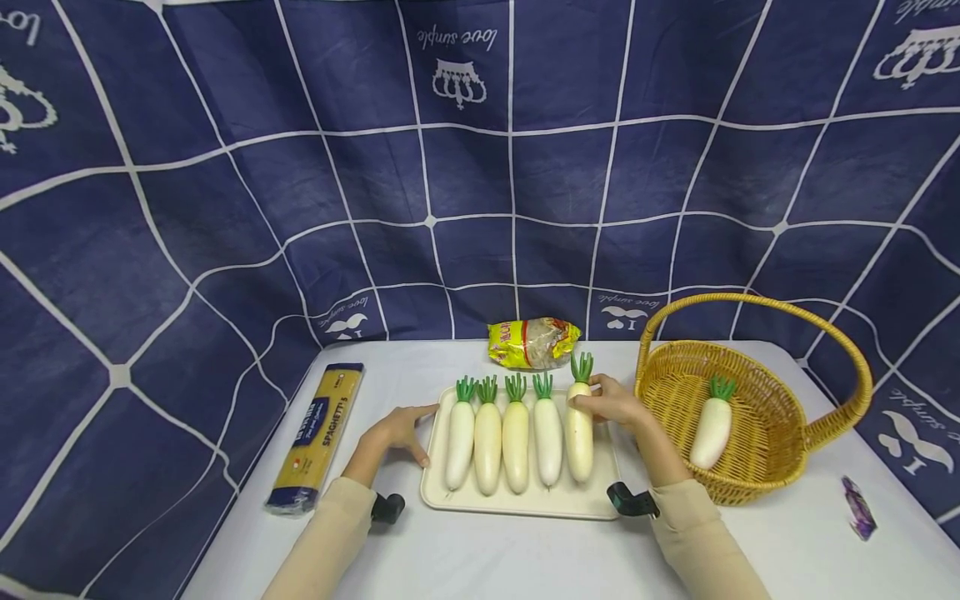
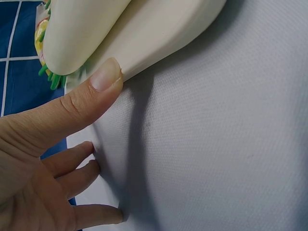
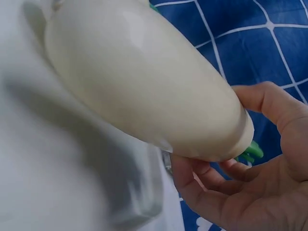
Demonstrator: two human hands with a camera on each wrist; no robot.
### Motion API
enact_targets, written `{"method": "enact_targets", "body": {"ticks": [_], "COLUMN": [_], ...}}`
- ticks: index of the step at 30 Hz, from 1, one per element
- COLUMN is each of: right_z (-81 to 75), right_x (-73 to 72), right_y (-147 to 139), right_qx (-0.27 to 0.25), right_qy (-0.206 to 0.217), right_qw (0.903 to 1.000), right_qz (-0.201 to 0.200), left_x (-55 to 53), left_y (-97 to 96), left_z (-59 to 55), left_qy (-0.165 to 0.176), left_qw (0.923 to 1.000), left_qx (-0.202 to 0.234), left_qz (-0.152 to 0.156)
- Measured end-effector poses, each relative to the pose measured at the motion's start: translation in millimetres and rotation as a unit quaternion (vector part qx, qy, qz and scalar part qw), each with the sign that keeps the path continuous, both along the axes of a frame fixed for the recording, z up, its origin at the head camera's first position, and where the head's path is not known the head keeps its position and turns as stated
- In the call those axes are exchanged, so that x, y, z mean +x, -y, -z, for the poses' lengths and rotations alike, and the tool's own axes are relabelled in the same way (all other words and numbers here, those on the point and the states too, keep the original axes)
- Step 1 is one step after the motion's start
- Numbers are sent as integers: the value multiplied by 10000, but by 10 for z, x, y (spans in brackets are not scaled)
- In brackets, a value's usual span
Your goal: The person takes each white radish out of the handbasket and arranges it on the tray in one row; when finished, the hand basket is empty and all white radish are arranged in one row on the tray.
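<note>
My right hand [image 1: 617,402] grips a white radish [image 1: 579,437] near its green top, over the right side of a cream tray [image 1: 495,503]. In the right wrist view the thumb lies on one side of the radish [image 3: 144,82] and the fingers on the other. Several more white radishes [image 1: 487,450] lie side by side in the tray, green tops pointing away from me. My left hand [image 1: 397,432] is at the tray's left edge with its fingers spread. Seen from the left wrist, its thumb [image 2: 106,77] touches the tray rim, and the other fingers extend beside it.
A wicker basket [image 1: 757,492] with a tall handle stands on the right, holding one white radish [image 1: 711,432]. Behind the tray lies a yellow food bag [image 1: 532,343]. A spaghetti pack [image 1: 318,437] is on the left, and a small purple wrapper [image 1: 858,508] lies far right.
</note>
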State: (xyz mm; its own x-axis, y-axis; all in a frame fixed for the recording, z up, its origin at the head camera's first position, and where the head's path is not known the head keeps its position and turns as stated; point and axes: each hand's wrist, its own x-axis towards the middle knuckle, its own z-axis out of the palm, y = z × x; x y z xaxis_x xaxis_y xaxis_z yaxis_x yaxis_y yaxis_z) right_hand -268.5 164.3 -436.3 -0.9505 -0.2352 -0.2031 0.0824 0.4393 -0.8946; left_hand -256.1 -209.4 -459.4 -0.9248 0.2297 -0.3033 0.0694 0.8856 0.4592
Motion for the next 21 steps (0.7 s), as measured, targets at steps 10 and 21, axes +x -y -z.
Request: {"method": "enact_targets", "body": {"ticks": [10,21], "right_z": [172,309], "right_x": [-21,-41], "right_y": [59,134], "right_qx": [39,-119], "right_qy": [-16,233], "right_qw": [10000,9996], "right_qz": [-81,120], "left_x": [-1,-5], "left_y": [-6,-5], "left_z": [-14,-14], "left_qy": [-22,-1], "left_qw": [10000,10000], "left_qx": [27,-9], "left_qz": [-13,11]}}
